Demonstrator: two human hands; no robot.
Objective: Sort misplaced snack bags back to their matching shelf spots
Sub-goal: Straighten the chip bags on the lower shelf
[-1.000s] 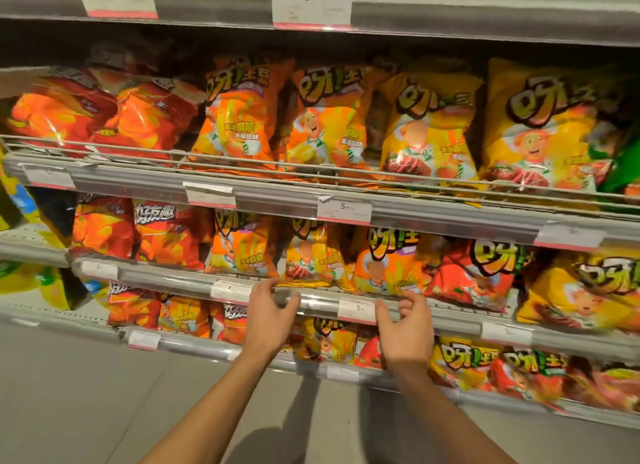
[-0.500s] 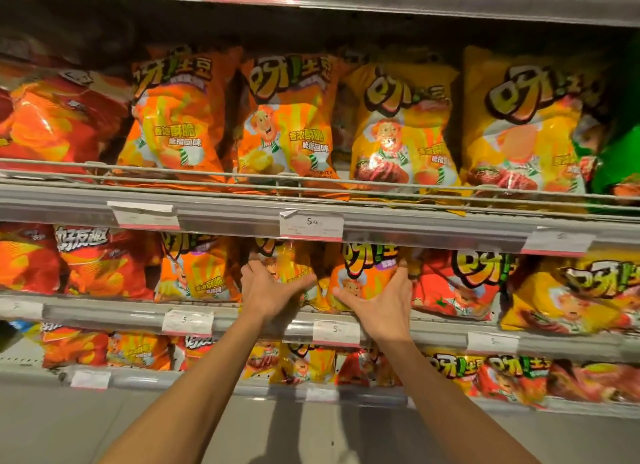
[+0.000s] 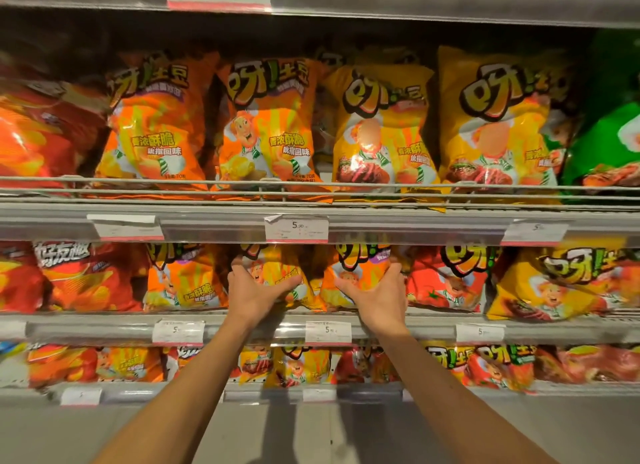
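Note:
On the middle shelf (image 3: 433, 328), two orange snack bags stand side by side among other bags. My left hand (image 3: 256, 290) grips the left orange bag (image 3: 277, 266), fingers at its left edge and thumb across its front. My right hand (image 3: 377, 297) grips the right orange bag (image 3: 360, 266), thumb on the front and fingers round its right edge. Both bags' tops are hidden behind the upper shelf's price rail (image 3: 298, 228).
A red tomato bag (image 3: 446, 280) and a yellow bag (image 3: 554, 283) sit right of my hands, with an orange bag (image 3: 183, 280) and red bags (image 3: 83, 276) to the left. The upper shelf holds orange (image 3: 266, 124), yellow (image 3: 381, 127) and green (image 3: 602, 145) bags. A lower shelf (image 3: 311, 392) runs below my forearms.
Both hands rose from the middle shelf's front rail onto the two orange bags and closed round them. The view moved closer and tilted upward.

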